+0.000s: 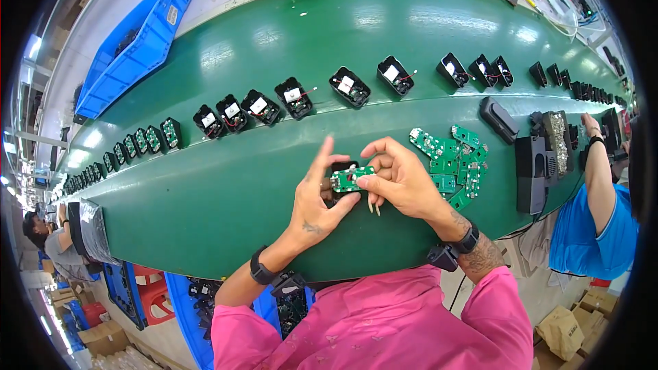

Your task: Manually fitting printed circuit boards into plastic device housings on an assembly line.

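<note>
In front of me a green circuit board lies over a small black plastic housing. My left hand cradles the housing from the left, thumb along its near edge and a finger stretched out past it. My right hand pinches the board's right end between thumb and fingers. The board and fingers hide most of the housing's inside. To the right of my hand a loose pile of green circuit boards is spread on the table.
Beyond my hands a curved row of black housings with white parts and red wires crosses the green table. Housings with green boards continue left. A blue bin stands far left. At right are a black device and a co-worker's arm.
</note>
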The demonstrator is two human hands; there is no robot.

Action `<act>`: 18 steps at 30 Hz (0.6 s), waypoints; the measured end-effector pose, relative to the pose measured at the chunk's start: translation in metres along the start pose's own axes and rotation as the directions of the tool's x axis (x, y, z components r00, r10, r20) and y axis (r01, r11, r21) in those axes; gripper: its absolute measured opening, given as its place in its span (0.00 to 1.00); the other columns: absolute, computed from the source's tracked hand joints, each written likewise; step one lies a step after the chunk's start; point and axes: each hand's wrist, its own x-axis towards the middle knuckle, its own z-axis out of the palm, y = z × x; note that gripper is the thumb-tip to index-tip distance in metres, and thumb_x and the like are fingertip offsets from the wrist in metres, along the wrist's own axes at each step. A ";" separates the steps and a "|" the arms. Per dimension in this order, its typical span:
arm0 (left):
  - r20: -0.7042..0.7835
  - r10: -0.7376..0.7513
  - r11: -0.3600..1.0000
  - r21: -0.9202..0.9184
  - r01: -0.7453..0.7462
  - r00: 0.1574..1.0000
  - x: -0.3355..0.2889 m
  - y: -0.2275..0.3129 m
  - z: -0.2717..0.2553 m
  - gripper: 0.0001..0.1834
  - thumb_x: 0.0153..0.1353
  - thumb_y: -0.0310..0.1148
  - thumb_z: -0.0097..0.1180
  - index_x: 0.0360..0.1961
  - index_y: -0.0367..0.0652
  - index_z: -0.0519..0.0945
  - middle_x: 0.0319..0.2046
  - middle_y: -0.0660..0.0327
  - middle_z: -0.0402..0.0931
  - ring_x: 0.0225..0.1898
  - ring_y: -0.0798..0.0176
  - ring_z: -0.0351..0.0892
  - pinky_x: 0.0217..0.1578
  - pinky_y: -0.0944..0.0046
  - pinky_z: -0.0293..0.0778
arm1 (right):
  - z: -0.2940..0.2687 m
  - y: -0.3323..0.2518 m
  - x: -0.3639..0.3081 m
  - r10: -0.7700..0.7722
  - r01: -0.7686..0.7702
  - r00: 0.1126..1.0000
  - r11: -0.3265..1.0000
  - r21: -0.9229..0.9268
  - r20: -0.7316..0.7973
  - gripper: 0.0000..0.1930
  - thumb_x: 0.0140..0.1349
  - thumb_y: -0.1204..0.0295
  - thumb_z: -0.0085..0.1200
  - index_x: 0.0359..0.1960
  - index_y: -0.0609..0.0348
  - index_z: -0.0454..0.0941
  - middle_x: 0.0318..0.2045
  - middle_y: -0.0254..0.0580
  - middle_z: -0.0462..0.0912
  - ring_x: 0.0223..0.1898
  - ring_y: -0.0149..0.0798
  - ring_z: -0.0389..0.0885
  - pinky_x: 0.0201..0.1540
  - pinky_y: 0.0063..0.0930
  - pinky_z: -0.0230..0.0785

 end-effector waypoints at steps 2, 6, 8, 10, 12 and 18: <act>0.052 -0.134 0.838 -0.527 0.141 0.990 0.000 0.006 0.001 0.49 0.52 0.17 0.65 0.74 0.42 0.54 0.63 0.53 0.63 0.56 0.58 0.77 0.54 0.61 0.77 | 0.000 0.002 0.000 0.003 -0.004 1.000 0.999 -0.033 -0.028 0.16 0.64 0.78 0.59 0.50 0.64 0.68 0.34 0.37 0.78 0.26 0.25 0.81 0.24 0.18 0.73; 0.184 -0.201 0.792 -0.547 0.270 0.962 0.006 0.000 -0.006 0.52 0.50 0.15 0.66 0.73 0.42 0.51 0.67 0.51 0.57 0.63 0.55 0.70 0.59 0.60 0.76 | 0.002 0.004 0.001 -0.042 0.037 0.998 0.991 -0.129 -0.040 0.16 0.64 0.78 0.60 0.49 0.64 0.67 0.34 0.38 0.77 0.25 0.25 0.80 0.24 0.17 0.71; 0.188 -0.225 0.779 -0.554 0.293 0.956 0.008 0.005 -0.007 0.51 0.50 0.15 0.66 0.73 0.41 0.53 0.67 0.50 0.57 0.62 0.55 0.71 0.57 0.60 0.78 | 0.002 0.006 -0.001 -0.107 0.095 0.993 0.978 -0.187 -0.057 0.16 0.63 0.78 0.61 0.48 0.64 0.68 0.35 0.38 0.77 0.25 0.24 0.79 0.24 0.18 0.70; 0.192 -0.250 0.766 -0.561 0.315 0.949 0.008 0.007 -0.005 0.49 0.50 0.15 0.66 0.72 0.41 0.54 0.68 0.50 0.57 0.61 0.55 0.72 0.55 0.59 0.80 | 0.002 0.006 -0.001 -0.297 0.236 0.951 0.880 -0.412 -0.088 0.15 0.61 0.78 0.62 0.47 0.65 0.72 0.35 0.37 0.76 0.27 0.24 0.77 0.25 0.19 0.69; 0.149 -0.251 0.721 -0.630 0.288 0.956 0.007 0.007 -0.002 0.45 0.52 0.16 0.65 0.70 0.39 0.57 0.64 0.53 0.60 0.55 0.56 0.77 0.47 0.63 0.84 | 0.001 0.003 -0.001 -0.336 0.270 0.940 0.843 -0.465 -0.064 0.14 0.60 0.78 0.63 0.45 0.65 0.74 0.36 0.37 0.76 0.30 0.24 0.77 0.26 0.19 0.70; 0.230 -0.312 0.649 -0.657 0.383 0.922 0.009 0.012 -0.006 0.35 0.61 0.21 0.59 0.68 0.40 0.59 0.64 0.46 0.62 0.44 0.54 0.85 0.42 0.63 0.86 | -0.002 0.001 -0.002 -0.284 0.228 0.958 0.841 -0.490 -0.040 0.11 0.58 0.77 0.64 0.42 0.64 0.79 0.38 0.39 0.76 0.35 0.28 0.76 0.29 0.18 0.71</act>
